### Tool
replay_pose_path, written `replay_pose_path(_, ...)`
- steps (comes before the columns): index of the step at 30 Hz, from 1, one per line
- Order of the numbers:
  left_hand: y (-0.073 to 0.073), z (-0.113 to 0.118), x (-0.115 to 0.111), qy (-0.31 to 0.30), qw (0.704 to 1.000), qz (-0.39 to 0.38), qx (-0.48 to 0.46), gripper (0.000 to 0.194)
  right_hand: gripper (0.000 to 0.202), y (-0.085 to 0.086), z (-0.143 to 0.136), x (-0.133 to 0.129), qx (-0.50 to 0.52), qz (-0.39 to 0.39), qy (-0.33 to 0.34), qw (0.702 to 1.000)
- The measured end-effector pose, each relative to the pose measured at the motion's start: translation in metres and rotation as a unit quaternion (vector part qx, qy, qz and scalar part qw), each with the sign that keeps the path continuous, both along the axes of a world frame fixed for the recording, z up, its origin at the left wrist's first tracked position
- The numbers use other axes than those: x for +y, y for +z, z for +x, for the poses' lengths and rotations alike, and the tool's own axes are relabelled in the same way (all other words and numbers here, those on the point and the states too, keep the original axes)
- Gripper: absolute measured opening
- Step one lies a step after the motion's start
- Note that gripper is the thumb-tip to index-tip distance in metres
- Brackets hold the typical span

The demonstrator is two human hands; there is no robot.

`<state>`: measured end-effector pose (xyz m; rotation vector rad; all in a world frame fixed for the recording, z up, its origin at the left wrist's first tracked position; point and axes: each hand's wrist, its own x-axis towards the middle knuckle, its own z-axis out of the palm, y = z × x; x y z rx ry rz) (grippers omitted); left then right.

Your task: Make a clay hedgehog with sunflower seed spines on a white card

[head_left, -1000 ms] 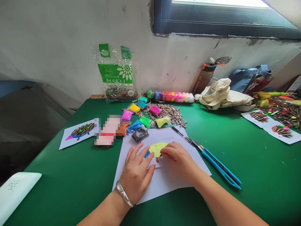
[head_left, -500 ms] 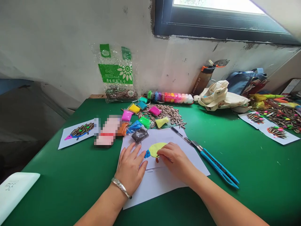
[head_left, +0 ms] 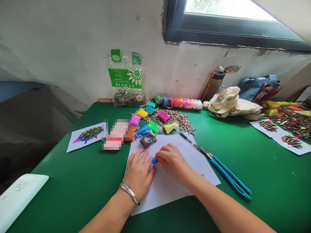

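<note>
My left hand (head_left: 139,173), a silver bangle at its wrist, lies flat with fingers spread on the white paper (head_left: 152,200). Close to its fingertips is a small blue clay head (head_left: 155,160) with dark marks. Over the drawing, my right hand (head_left: 173,160) bends its fingers into a pinch right beside the blue clay; whatever is between them is hidden. The yellow-green clay body is covered by this hand. Just beyond my left fingers rests a bagged black clay packet (head_left: 148,140).
Bagged clay packets, including a yellow one (head_left: 142,113), lie by loose sunflower seeds (head_left: 182,119). Right of the paper are a pen (head_left: 188,139) and blue-handled tweezers (head_left: 230,176). A finished hedgehog card (head_left: 87,136) is at left, a white device (head_left: 23,197) at front left.
My right hand has shifted left toward the blue head and now hides the yellow-green body. My left hand stays flat on the paper. The whole view has shifted slightly.
</note>
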<state>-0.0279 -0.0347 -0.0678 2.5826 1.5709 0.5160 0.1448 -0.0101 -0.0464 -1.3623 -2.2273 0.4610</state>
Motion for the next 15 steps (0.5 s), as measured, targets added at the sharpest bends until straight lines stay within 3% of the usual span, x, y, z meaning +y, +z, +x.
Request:
replay_pose_path(8, 0.002, 0.001, 0.009, -0.013, 0.995, -0.097, -0.007, 0.038, 0.017, 0.012, 0.004, 0.011, -0.013, -0.014, -0.004, 1.0)
replay_pose_path(15, 0.01, 0.008, 0.019, -0.049, 0.983, -0.176, -0.029, 0.055, 0.016, 0.006, 0.02, 0.009, 0.019, -0.013, -0.026, 0.999)
